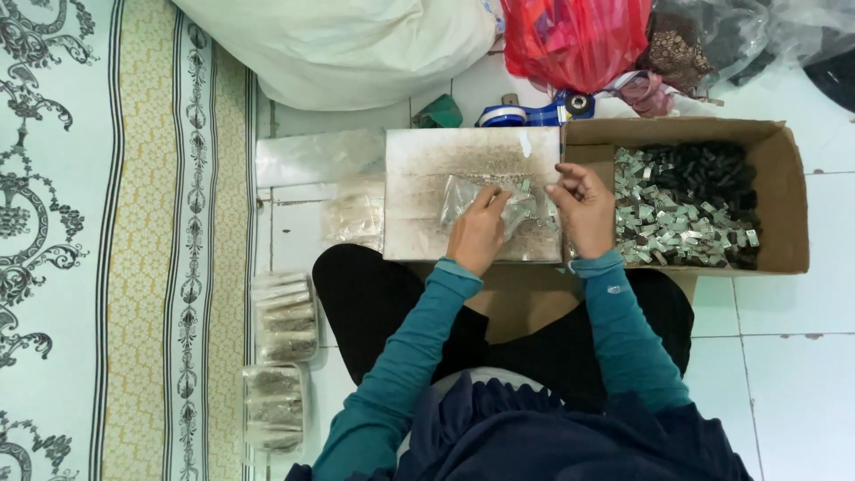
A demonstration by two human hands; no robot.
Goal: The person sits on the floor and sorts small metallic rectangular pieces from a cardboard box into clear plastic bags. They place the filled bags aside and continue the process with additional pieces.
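Note:
My left hand [476, 233] rests on a clear plastic bag [527, 214] and pinches its upper edge. The bag lies on a flat worn white board [427, 191] in front of my knees. My right hand [583, 209] holds the bag's right side, with a small silver piece between its fingertips. Several small silver pieces lie inside the bag. Right of the board stands an open cardboard box [784, 191] filled with several small silver and dark metal pieces [681, 209].
Filled clear packets [285, 316] lie in stacks on the floor at my left, more packets [354, 214] beside the board. A blue tape dispenser [525, 113], a red plastic bag [574, 36] and a large white sack [347, 44] lie beyond. A patterned mat [107, 240] covers the left.

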